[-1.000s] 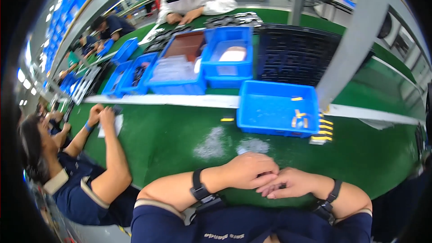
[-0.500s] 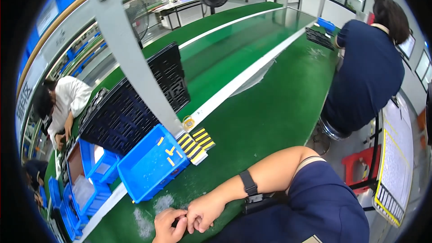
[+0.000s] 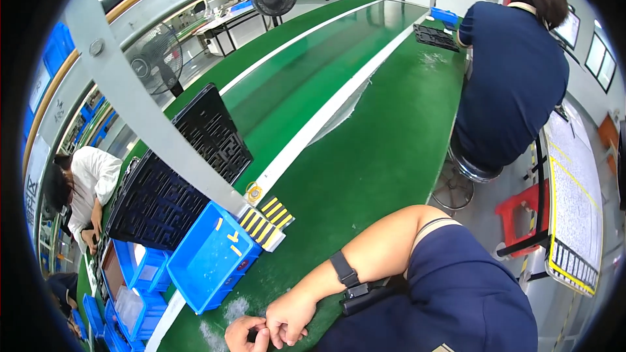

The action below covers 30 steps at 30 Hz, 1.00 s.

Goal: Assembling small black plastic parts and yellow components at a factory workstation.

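Note:
Close to the near edge of the green bench point(image 3: 365, 156), my two hands meet at the fingertips. My left hand point(image 3: 246, 335) has its thumb and index finger curled into a pinch. Bent fingers close my right hand point(image 3: 291, 317), which touches the left; a black strap circles that wrist. Whatever lies between the fingers is hidden or too small to make out. Beyond them stands a blue bin point(image 3: 215, 257) holding a few small yellow strips. A whitish scuffed patch point(image 3: 236, 308) marks the surface beside my left hand.
A grey metal post point(image 3: 156, 124) rises behind the bin, with yellow-and-black striped blocks point(image 3: 264, 225) and a tape roll point(image 3: 253, 191) at its foot. Black slotted trays point(image 3: 156, 202) lean nearby. More blue bins point(image 3: 140, 267) stand left. Co-workers sit at right point(image 3: 515, 85) and left point(image 3: 94, 179).
The whole view has shifted, so the bench and bins appear farther left. My hands stay together at the fingertips in nearly the same pose.

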Available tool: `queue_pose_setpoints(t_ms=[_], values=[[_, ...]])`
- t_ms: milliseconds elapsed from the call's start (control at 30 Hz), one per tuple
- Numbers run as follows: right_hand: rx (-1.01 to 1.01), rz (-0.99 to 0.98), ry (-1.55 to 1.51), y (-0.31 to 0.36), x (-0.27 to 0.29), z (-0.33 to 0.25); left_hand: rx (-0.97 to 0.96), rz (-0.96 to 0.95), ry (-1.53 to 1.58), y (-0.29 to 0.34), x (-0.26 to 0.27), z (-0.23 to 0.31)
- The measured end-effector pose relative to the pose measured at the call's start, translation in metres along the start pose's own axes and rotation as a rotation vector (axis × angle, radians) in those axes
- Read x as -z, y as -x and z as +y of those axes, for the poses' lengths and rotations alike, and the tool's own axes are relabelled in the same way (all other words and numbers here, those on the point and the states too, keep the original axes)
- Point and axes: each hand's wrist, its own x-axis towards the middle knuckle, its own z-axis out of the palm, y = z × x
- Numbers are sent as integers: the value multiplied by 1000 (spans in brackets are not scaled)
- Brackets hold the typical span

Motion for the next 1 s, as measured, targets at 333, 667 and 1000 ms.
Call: queue_pose_setpoints(t_ms=[333, 667, 1000], values=[[12, -24, -226, -11, 7, 12, -172, 405, -392, -8, 9, 3], [16, 19, -112, -19, 8, 20, -54, 369, -738, -20, 2, 3], [16, 67, 8, -18, 6, 19, 32, 365, -557, -14, -1, 0]])
